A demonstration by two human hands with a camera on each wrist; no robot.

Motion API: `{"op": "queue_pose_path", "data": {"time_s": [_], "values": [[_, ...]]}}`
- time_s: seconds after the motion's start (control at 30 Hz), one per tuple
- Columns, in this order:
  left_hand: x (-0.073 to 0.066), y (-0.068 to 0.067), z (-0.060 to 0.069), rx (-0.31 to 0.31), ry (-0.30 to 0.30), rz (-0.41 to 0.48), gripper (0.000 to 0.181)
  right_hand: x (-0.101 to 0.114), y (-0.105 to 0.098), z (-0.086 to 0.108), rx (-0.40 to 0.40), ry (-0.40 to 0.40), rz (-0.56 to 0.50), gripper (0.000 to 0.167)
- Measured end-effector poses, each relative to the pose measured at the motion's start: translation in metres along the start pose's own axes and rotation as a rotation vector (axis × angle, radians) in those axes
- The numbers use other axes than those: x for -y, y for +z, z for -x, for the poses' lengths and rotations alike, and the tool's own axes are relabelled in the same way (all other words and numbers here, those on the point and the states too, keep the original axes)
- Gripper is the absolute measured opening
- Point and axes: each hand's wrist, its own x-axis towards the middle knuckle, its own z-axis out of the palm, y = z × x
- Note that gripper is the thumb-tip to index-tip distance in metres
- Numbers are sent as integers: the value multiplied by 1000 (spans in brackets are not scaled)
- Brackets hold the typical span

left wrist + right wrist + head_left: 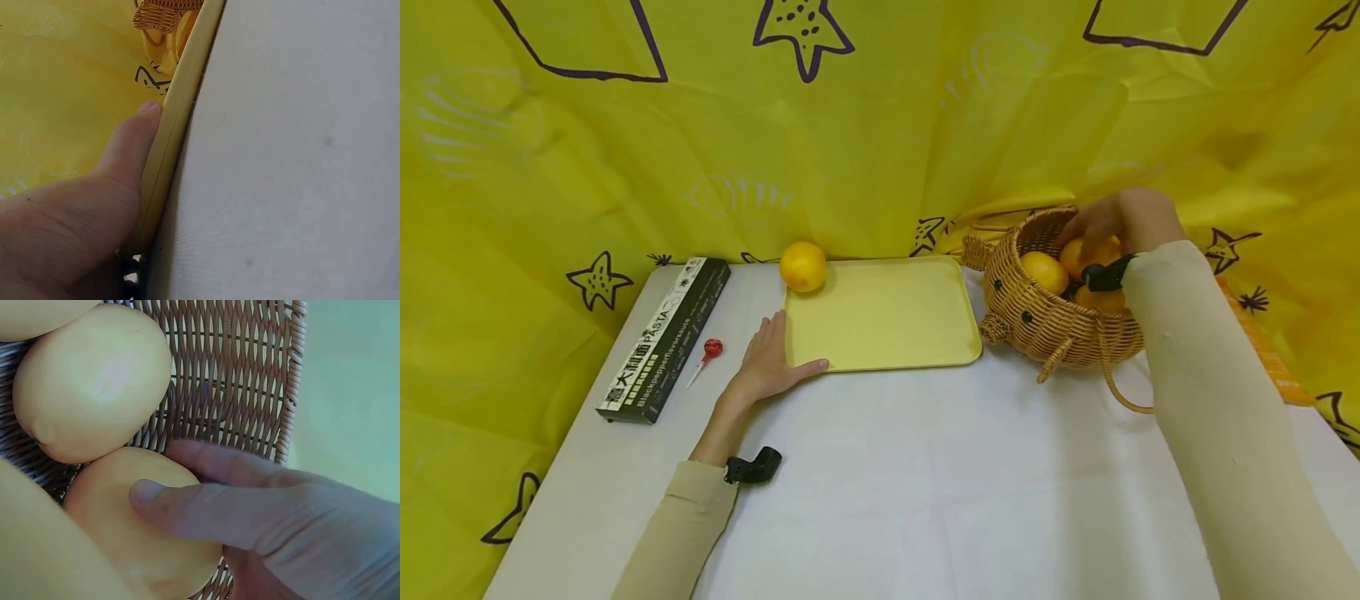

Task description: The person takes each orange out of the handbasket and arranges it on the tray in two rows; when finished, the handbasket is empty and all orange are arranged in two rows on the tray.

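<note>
My left hand lies at the near left corner of a yellow tray. Its straight fingers run along the left side, and in the left wrist view the thumb presses the rim. An orange sits on the tray's far left corner. Inside a wicker basket with an animal's snout and eyes, my right hand grips another orange, thumb on top and fingers around its side. A yellow, lemon-like fruit touches it; more fruit lies close by in the basket.
Left of the tray, a black and white pasta box and a red lollipop lie on the white tabletop. A yellow patterned cloth hangs behind. An orange flat item is partly hidden by my right arm.
</note>
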Motion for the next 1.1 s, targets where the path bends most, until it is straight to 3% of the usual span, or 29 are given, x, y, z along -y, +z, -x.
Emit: {"op": "queue_pose_path", "data": {"time_s": [0.27,0.5,0.6,0.77,0.83,0.9,0.97,1.1], "values": [[0,-2,-1,2,-4,-4,117,5,2,7,-112,29,121,69],[-2,0,-5,8,-2,-5,116,9,2,8,-87,-23,273,69],[-4,2,-5,18,-3,4,116,11,5,13,-129,3,294,64],[-6,3,-6,25,-6,3,116,21,11,21,-220,-7,402,40],[-6,2,-6,24,-8,-1,116,24,10,24,-237,-6,387,38],[-6,1,-6,23,-8,-7,116,24,4,26,-202,11,290,45],[-6,0,-6,21,-9,-10,116,22,-6,25,-109,-11,208,60],[-5,-1,-7,22,-12,-4,116,12,-23,18,94,-147,84,69]]}}
